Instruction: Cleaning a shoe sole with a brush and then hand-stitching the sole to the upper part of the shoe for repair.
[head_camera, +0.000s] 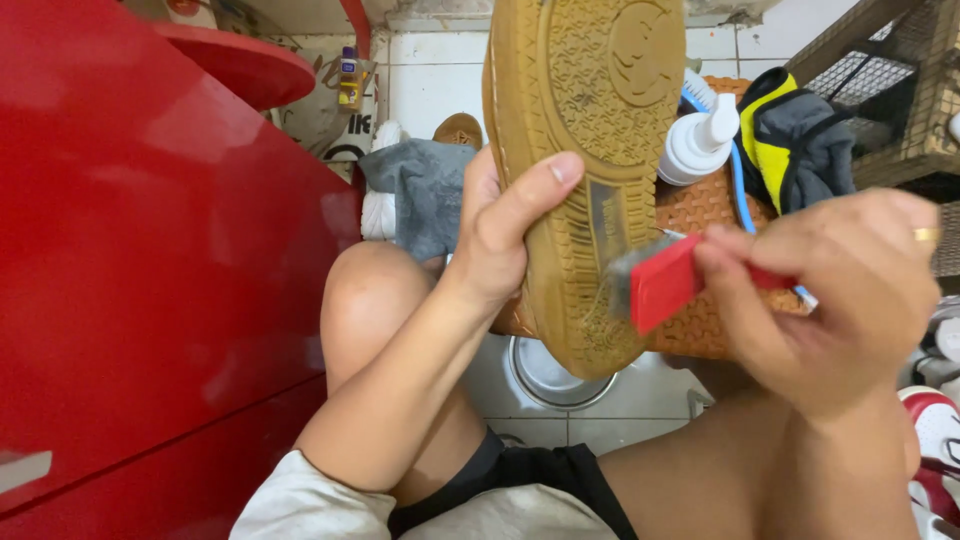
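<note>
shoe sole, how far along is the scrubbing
Done: hard to say; the tan shoe sole shows no clear clean patch. In hand: the left hand holds the shoe sole-up while the right hand presses a red brush against its heel end. Left: the wide upper tread shows no brush contact yet.

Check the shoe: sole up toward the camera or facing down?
Sole up. The shoe shows its tan tread to the camera, held by the left hand; the right hand presses a red brush against it.

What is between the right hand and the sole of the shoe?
In the head view, a red-backed brush lies between them. The right hand holds its handle, and its grey bristles meet the tan sole of the shoe, which the left hand grips.
</note>
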